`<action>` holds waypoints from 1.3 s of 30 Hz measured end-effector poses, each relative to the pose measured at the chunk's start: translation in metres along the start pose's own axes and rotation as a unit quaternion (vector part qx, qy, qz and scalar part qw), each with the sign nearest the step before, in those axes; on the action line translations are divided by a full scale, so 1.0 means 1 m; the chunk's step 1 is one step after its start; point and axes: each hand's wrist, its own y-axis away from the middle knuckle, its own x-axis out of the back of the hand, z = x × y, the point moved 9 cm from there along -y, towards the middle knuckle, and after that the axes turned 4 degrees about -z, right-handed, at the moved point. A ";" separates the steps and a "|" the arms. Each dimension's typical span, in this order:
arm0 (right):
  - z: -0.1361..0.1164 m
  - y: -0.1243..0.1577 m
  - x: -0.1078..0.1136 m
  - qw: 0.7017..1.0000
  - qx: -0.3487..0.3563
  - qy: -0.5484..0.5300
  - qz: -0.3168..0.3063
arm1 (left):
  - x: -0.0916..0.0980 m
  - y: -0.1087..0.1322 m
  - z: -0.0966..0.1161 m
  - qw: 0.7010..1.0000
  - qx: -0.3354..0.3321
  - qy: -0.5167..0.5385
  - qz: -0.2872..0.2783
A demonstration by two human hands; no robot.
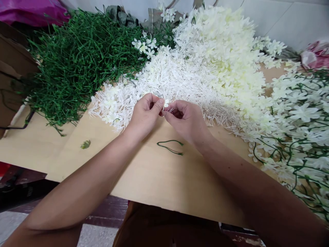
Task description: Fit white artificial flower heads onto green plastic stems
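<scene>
In the middle of the view, my left hand (146, 113) pinches a small white artificial flower (166, 102) between thumb and fingertips. My right hand (187, 118) is closed close beside it, thumb and forefinger pinching a thin white stamen (170, 110) at the flower; the fingers partly hide where the two meet. Below my hands a bent green plastic stem (169, 141) lies on the cardboard (159, 178). Just beyond my fingers spreads a heap of white stamens (180, 73).
A big pile of green stems (89, 55) covers the back left. Cream-white petals (226, 44) are heaped at the back right. Along the right lie white flowers on green stems (305, 113). A small green scrap (85, 144) rests left; a cardboard box (15, 58) stands at the left edge.
</scene>
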 end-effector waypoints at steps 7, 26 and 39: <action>0.000 0.000 0.000 1.000 0.008 0.000 -0.001 | 0.000 0.002 -0.001 1.000 0.012 0.011 0.004; 0.007 -0.005 0.011 0.999 0.007 0.035 0.018 | -0.014 0.001 -0.007 0.998 0.016 0.015 -0.061; 0.002 -0.005 0.016 0.996 0.015 0.087 0.031 | -0.010 -0.003 0.001 0.996 -0.042 0.041 -0.073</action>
